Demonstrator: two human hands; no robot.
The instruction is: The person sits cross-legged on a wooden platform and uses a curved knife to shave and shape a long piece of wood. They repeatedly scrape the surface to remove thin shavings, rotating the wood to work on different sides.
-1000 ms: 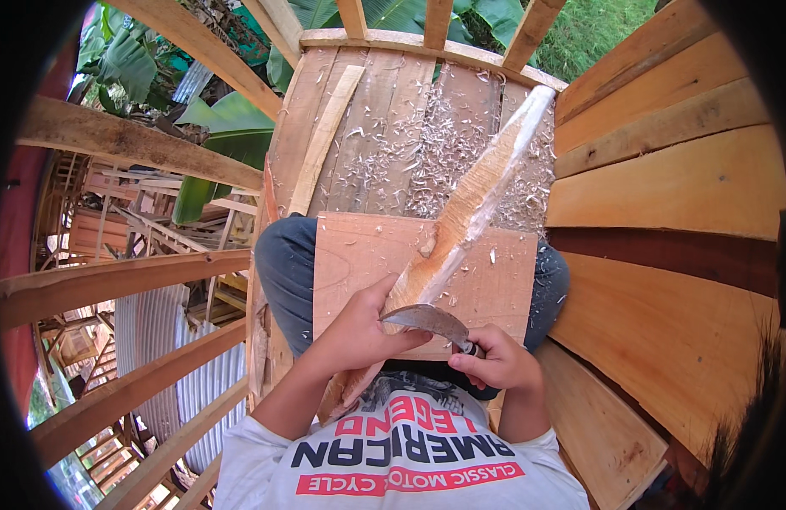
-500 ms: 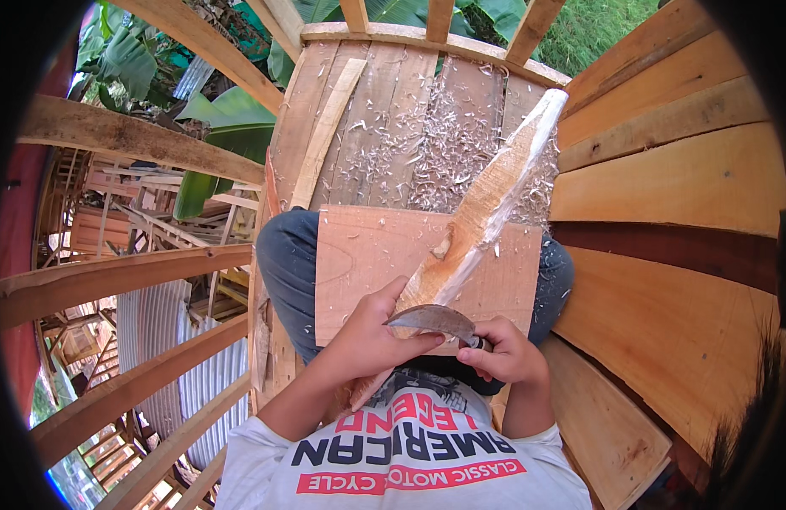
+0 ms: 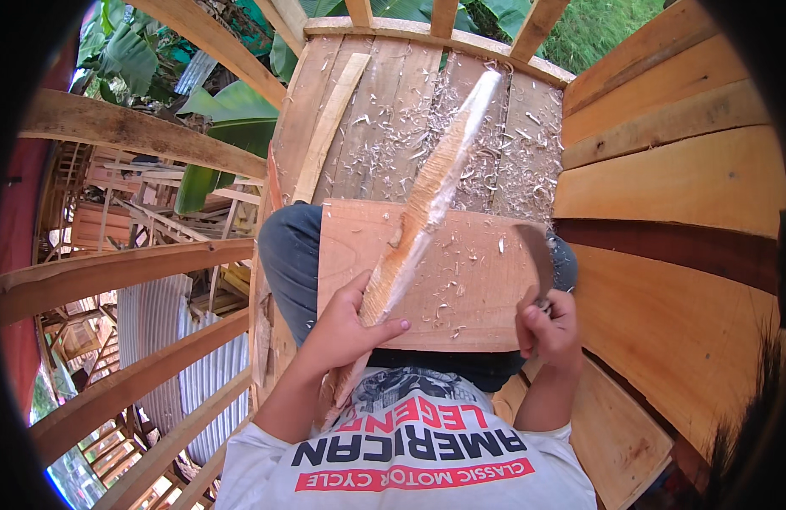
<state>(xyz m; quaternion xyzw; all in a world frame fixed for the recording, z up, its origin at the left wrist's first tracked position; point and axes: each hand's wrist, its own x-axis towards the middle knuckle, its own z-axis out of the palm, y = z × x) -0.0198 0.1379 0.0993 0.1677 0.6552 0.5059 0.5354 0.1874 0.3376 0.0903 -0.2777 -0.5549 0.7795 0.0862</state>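
In the head view, the left hand, at lower centre of the frame, is curled around the near end of a long, rough-carved wooden stick; its thumb lies across the top, so the piece is clamped rather than merely steadied. The stick runs diagonally up toward the upper centre, its lower part resting on a flat wooden board laid across the person's lap, which gives it a firm bed and keeps the blade off the legs. The right hand, at lower right of centre, is closed in a fist on the handle of a curved knife, whose blade points up, held clear of the stick.

Nothing here is a true container. Pale shavings lie scattered over the board and more thickly on the plank floor beyond it, in the upper middle.
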